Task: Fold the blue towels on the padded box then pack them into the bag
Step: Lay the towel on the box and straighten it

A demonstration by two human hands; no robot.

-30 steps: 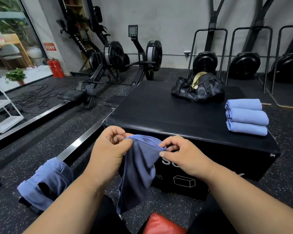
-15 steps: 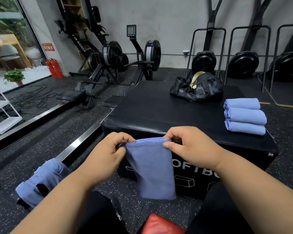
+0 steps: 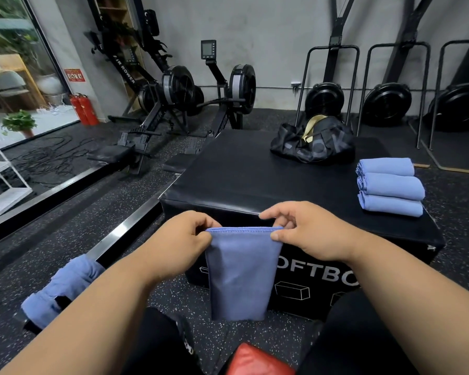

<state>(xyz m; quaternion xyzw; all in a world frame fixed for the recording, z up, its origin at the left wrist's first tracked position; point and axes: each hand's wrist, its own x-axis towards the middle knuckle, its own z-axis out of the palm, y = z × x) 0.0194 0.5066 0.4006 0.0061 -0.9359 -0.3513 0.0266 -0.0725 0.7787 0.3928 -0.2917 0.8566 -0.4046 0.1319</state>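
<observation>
The black padded box (image 3: 255, 180) carries a black duffel bag (image 3: 313, 143) at its far edge and a stack of three folded blue towels (image 3: 390, 186) at its right edge, nearer than the bag. In front of the box's near side, a left hand (image 3: 184, 240) and a right hand (image 3: 309, 234) hold a hanging blue towel (image 3: 241, 274) by its top corners. On the floor left of the box, near the person, lies a crumpled blue towel heap (image 3: 63, 288), and two black rowing machines (image 3: 173, 104) stand beyond the box's far-left corner.

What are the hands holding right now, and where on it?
A blue towel, hanging down: left hand pinches its top left corner, right hand its top right corner.
</observation>
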